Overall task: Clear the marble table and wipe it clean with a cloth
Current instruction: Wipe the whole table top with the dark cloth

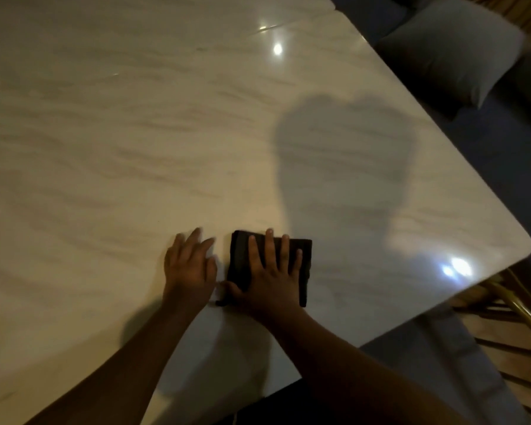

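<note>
Dim lamplight gleams off the marble table (135, 133), with a grey cushion (451, 47) on the seat beyond its far edge. A dark folded cloth (304, 253) lies near the front edge under the right hand (270, 277), fingers straight and pressing flat. Just beside it the left hand (187, 265) rests flat on the stone, holding nothing. That cloth looks soft and light, best driven by a flat palm; polished marble should let it glide.

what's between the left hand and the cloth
Only a narrow strip of bare marble table, seen in the head view. The left hand lies flat beside the dark cloth, apart from it; the right hand presses the cloth.
</note>
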